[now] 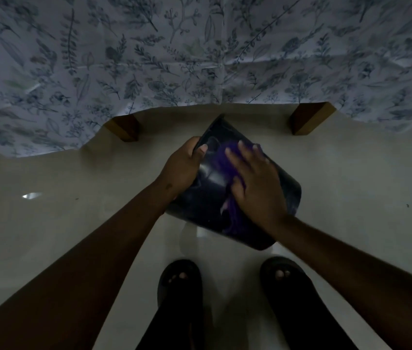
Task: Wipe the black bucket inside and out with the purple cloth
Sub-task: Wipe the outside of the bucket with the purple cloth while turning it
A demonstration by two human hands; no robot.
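The glossy black bucket (207, 195) is held tilted above the floor in the middle of the head view, its outer wall facing me. My left hand (183, 168) grips its upper left side, thumb on the wall. My right hand (252, 178) lies flat on the outer wall with its fingers spread, pressing the purple cloth (226, 157) against it. Only bits of the cloth show beside and below the hand. The bucket's inside is hidden.
A floral cloth (199, 51) hangs over furniture ahead, with two wooden legs (125, 127) (309, 117) on the pale shiny floor (73, 198). My feet in dark sandals (181, 281) (284, 276) stand just below the bucket.
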